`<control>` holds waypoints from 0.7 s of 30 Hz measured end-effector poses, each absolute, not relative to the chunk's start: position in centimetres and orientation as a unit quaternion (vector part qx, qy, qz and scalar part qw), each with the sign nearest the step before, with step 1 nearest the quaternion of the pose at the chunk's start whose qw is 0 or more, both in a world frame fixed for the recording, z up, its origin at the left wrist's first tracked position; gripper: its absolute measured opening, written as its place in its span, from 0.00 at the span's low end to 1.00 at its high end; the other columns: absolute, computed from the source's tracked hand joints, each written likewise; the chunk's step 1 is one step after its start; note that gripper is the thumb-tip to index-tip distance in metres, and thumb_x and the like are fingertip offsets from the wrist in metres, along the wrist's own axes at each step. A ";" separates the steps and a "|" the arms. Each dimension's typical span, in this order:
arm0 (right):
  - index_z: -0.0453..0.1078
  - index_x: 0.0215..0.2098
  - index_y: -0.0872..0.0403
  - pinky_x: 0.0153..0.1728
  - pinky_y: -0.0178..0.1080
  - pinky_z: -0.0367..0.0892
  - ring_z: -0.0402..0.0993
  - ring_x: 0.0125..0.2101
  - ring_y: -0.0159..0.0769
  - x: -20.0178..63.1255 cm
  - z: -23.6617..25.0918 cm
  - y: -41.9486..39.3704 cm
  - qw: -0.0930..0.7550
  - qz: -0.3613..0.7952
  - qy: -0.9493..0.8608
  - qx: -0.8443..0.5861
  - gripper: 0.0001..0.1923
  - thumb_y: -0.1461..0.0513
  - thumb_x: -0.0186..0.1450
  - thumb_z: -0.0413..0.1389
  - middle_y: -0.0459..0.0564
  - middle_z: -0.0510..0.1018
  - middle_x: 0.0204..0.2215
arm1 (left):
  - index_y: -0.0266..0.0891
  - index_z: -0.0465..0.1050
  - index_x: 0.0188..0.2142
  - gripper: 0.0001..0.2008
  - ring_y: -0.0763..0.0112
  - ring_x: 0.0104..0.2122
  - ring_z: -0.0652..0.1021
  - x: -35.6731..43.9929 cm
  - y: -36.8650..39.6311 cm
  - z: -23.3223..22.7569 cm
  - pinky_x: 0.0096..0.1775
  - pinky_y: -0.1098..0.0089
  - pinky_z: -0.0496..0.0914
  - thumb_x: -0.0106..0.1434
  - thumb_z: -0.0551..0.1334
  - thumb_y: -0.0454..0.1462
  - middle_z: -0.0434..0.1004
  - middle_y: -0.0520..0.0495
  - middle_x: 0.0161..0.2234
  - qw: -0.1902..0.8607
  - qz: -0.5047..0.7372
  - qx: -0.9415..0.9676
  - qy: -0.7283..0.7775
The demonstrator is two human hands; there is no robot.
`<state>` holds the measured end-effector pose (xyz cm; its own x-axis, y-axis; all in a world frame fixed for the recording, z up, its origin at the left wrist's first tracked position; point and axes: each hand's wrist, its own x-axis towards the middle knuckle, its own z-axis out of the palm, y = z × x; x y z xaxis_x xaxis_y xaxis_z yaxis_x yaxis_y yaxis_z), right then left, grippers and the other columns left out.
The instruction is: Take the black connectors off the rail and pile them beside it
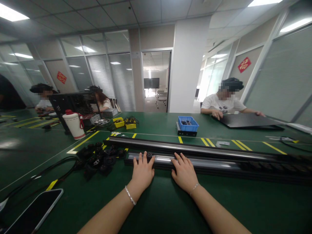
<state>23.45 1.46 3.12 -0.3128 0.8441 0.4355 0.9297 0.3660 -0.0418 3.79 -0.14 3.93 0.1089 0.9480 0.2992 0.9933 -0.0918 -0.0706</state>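
A long dark metal rail [219, 162] with a silvery strip lies across the green table [170, 208] in front of me. Flat on the near rail's left end rests my left hand [143, 170], fingertips spread by a small black block. My right hand [184, 172] lies beside it with fingers spread on the silvery strip. Neither hand grips anything. A second long rail [195, 148] runs parallel just behind.
A pile of black plugs and cables [99, 159] sits left of the rails. A phone [36, 211] lies at the near left. Farther back stand a white jug [73, 125], yellow bins [118, 122], a blue bin [188, 123]. Other people sit at the table's far side.
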 end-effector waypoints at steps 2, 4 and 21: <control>0.66 0.49 0.50 0.55 0.47 0.46 0.49 0.58 0.47 23.4 3.1 1.5 0.196 -0.107 -0.802 -0.554 0.20 0.61 0.58 0.49 0.50 0.60 0.58 | 0.54 0.55 0.59 0.28 0.43 0.59 0.54 3.8 -0.2 4.0 0.53 0.41 0.48 0.59 0.56 0.44 0.52 0.40 0.62 0.121 -0.077 -0.728 -0.670; 0.66 0.49 0.50 0.55 0.47 0.46 0.48 0.59 0.46 23.4 3.1 1.5 0.194 -0.103 -0.804 -0.553 0.20 0.61 0.58 0.49 0.50 0.60 0.58 | 0.56 0.53 0.59 0.29 0.41 0.59 0.54 3.8 -0.3 4.1 0.52 0.39 0.47 0.59 0.56 0.44 0.50 0.41 0.62 0.112 -0.066 -0.723 -0.678; 0.66 0.49 0.51 0.55 0.48 0.46 0.46 0.60 0.46 23.6 3.3 1.5 0.186 -0.087 -0.809 -0.551 0.20 0.61 0.58 0.49 0.51 0.59 0.59 | 0.51 0.55 0.58 0.29 0.42 0.60 0.50 1.6 -0.1 4.9 0.51 0.36 0.48 0.57 0.57 0.48 0.45 0.38 0.63 0.071 -0.053 -0.720 -0.688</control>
